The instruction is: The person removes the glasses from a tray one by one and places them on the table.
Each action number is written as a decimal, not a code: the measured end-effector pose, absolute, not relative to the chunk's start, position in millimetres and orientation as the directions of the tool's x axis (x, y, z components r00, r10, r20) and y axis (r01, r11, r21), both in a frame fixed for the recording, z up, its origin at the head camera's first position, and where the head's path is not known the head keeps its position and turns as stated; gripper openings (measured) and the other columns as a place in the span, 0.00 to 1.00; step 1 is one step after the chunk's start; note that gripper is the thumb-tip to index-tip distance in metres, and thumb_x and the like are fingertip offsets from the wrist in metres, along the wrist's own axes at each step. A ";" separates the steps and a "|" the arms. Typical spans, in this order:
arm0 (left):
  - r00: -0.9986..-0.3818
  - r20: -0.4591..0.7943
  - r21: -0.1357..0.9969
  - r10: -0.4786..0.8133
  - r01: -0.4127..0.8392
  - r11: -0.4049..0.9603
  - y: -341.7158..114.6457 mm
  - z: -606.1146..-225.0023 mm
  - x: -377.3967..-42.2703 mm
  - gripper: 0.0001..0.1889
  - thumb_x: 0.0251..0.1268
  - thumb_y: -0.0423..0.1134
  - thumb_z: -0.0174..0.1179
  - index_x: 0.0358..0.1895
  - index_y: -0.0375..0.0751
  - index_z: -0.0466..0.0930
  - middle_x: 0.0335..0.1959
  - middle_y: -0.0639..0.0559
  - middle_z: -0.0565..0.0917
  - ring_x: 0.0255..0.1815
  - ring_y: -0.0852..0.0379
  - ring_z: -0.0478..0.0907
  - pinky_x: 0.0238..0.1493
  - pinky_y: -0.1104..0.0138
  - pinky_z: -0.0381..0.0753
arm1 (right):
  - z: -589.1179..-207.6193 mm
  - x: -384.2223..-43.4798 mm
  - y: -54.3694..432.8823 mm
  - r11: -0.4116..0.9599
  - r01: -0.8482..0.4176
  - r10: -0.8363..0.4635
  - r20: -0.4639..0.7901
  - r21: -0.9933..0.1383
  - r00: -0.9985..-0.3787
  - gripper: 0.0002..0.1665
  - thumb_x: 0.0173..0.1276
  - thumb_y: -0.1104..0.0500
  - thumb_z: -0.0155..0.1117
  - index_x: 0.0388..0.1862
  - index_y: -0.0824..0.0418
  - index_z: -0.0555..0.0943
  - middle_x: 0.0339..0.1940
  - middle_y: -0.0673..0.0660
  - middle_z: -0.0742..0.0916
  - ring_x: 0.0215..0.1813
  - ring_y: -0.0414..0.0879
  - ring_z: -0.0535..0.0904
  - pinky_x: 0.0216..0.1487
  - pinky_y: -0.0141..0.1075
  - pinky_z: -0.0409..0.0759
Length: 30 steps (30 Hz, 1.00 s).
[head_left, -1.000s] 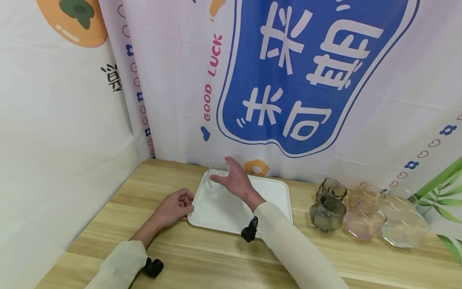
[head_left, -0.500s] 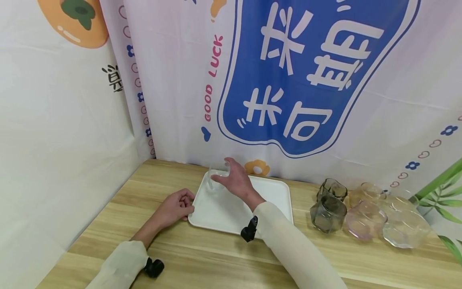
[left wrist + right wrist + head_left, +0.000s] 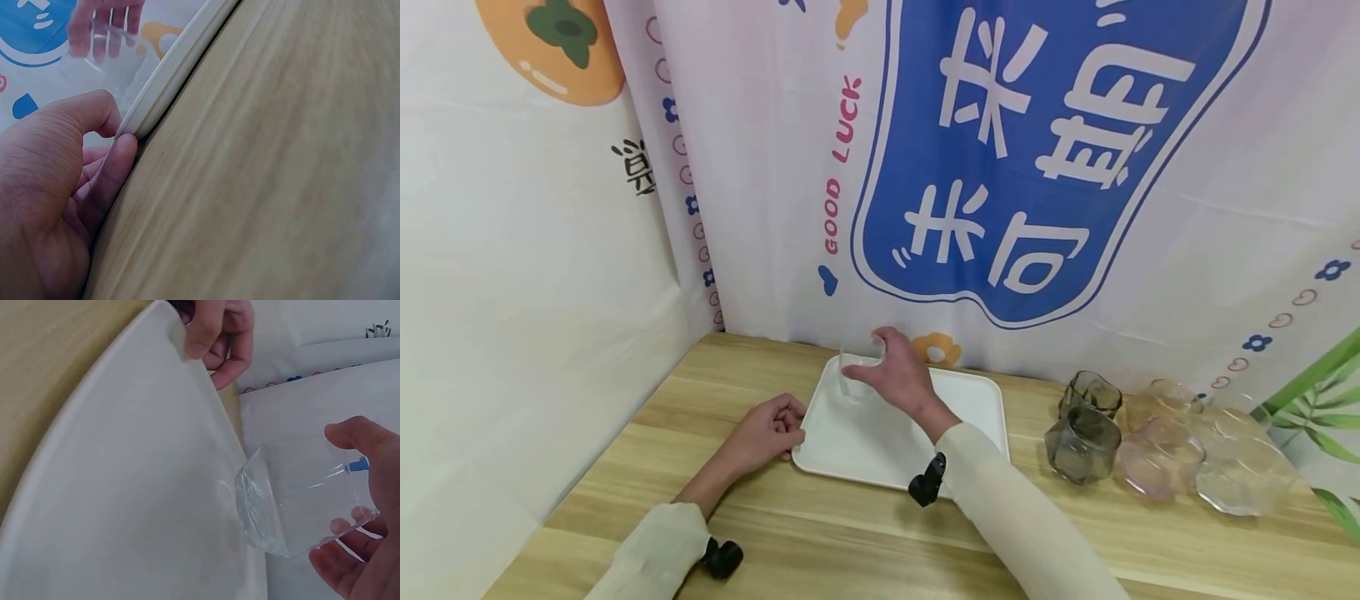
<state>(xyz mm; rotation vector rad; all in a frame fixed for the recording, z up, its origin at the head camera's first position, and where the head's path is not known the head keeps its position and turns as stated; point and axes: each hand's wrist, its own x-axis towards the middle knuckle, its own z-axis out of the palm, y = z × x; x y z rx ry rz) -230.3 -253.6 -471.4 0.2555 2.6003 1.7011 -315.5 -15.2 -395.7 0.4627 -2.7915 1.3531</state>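
Observation:
In the head view, a clear drinking glass (image 3: 850, 385) stands over the back left corner of a white rectangular tray (image 3: 865, 437). My right hand (image 3: 901, 375) grips it from the right, thumb on one side and fingers on the other. The right wrist view shows the glass's thick, faceted base (image 3: 253, 509) close to the tray surface; whether they touch I cannot tell. My left hand (image 3: 765, 429) holds the tray's left rim near its front corner. Up close in the left wrist view, thumb and curled index finger of the left hand (image 3: 56, 162) pinch that rim.
On the wooden table (image 3: 820, 542), right of the tray, stand several glasses: dark grey (image 3: 1081, 446), smoky (image 3: 1088, 396), pink (image 3: 1160, 458), amber (image 3: 1159, 402) and clear (image 3: 1236, 479). A printed cloth (image 3: 775, 208) hangs behind. Green leaves (image 3: 1330, 417) reach in at the right.
Over the last half second my right hand and the glass have shifted slightly to the right. The left hand stays at the tray's rim, and the tray stays in place.

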 end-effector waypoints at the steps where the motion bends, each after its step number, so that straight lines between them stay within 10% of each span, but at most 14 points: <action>1: -0.986 0.072 0.912 0.151 0.126 0.390 -253.5 -471.9 -230.2 0.16 0.61 0.27 0.65 0.51 0.30 0.75 0.30 0.47 0.77 0.26 0.54 0.76 0.25 0.64 0.84 | -394.0 -314.5 -12.5 0.579 -0.261 -0.255 0.133 -0.772 -0.958 0.49 0.57 0.40 0.80 0.72 0.58 0.70 0.68 0.56 0.79 0.65 0.54 0.76 0.63 0.49 0.78; 30: -0.984 0.095 0.880 0.151 0.154 0.449 -251.1 -470.9 -229.1 0.14 0.61 0.24 0.63 0.50 0.26 0.74 0.29 0.47 0.75 0.25 0.56 0.74 0.24 0.66 0.83 | -355.0 -303.3 123.8 0.744 -0.246 -0.199 0.145 -0.621 -0.969 0.51 0.57 0.37 0.77 0.71 0.64 0.70 0.66 0.64 0.79 0.61 0.59 0.77 0.56 0.54 0.81</action>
